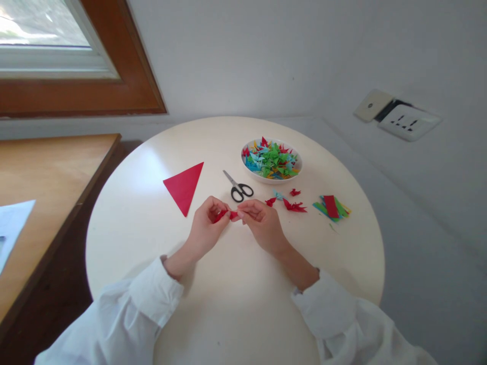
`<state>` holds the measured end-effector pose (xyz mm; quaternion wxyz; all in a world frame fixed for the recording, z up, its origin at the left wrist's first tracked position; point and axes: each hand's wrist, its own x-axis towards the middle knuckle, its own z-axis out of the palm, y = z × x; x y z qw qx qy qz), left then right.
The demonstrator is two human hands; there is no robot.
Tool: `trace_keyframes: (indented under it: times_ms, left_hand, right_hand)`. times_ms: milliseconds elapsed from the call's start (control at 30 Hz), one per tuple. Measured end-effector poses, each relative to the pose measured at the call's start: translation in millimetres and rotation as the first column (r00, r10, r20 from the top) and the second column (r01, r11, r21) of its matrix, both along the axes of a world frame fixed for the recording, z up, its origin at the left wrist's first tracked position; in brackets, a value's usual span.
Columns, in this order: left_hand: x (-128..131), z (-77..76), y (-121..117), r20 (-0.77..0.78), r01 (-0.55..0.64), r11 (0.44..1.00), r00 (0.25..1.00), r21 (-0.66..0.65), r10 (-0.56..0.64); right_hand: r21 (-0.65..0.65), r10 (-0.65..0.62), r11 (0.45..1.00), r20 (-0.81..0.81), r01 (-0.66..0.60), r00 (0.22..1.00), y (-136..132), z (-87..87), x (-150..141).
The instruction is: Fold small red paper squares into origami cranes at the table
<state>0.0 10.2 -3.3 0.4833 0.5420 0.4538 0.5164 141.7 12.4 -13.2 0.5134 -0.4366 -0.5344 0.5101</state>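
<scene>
Between my hands, above the middle of the table, is a small piece of folded red paper. My left hand pinches one side of it between thumb and fingers, and my right hand pinches the other end. The fingers cover much of the paper, so its exact shape is hidden. Just beyond the hands lie black-handled scissors, blades pointing away to the left. A red paper triangle lies flat beyond my left hand. Past my right hand sit several small folded paper cranes, red and light blue.
A white bowl full of colourful paper cranes stands at the back of the round white table. A stack of coloured paper strips lies at the right. A wooden desk is on the left; a wall socket is at the right.
</scene>
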Motion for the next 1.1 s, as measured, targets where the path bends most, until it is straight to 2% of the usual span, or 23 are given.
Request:
trace_keyframes:
  times_ms: [200,300,400,500,600,667,733,833,967,1100]
  left_hand:
    - [2,8.0,-1,0.111,-0.051,0.998,0.992,-0.029,0.053]
    - [3,9.5,-3,0.162,0.006,0.999,0.987,-0.044,0.001]
    - [3,6.3,-3,0.147,0.077,0.995,0.987,-0.055,-0.068]
    - [1,1.4,-2,0.059,0.058,0.998,0.996,0.023,-0.059]
    - [-2,0.5,-1,-0.172,-0.049,0.971,0.981,0.235,0.091]
    - [-4,2.7,-2,-0.324,-0.026,0.950,0.937,0.312,0.132]
    - [-5,5.3,-3,-0.411,0.040,0.940,0.905,0.339,0.110]
    - [-6,6.7,-4,-0.461,0.103,0.932,0.884,0.347,0.074]
    - [-7,3.9,-2,-0.461,0.097,0.941,0.885,0.324,0.067]
    - [-9,3.1,0,-0.380,0.089,0.966,0.925,0.243,0.011]
  right_hand:
    - [0.081,-0.075,0.994,0.007,0.074,0.997,-1,-0.8,-2]
    - [0.119,-0.087,0.990,0.110,0.073,0.990,-4,-2.2,-7]
    - [0.186,-0.147,0.976,0.182,0.112,0.972,-6,-1.6,-9]
    - [0.323,-0.255,0.932,0.263,0.164,0.931,-6,1.6,-7]
    - [0.483,-0.355,0.860,0.341,0.162,0.870,-6,5.5,-4]
    - [0.553,-0.381,0.823,0.373,0.127,0.846,-7,6.9,-3]
    - [0.586,-0.377,0.806,0.399,0.084,0.836,-7,6.9,-3]
    - [0.613,-0.373,0.789,0.410,0.051,0.832,-8,5.0,-4]
    - [0.630,-0.360,0.776,0.392,0.037,0.847,-8,3.2,-5]
    - [0.580,-0.322,0.811,0.335,0.076,0.885,-6,2.5,-2]
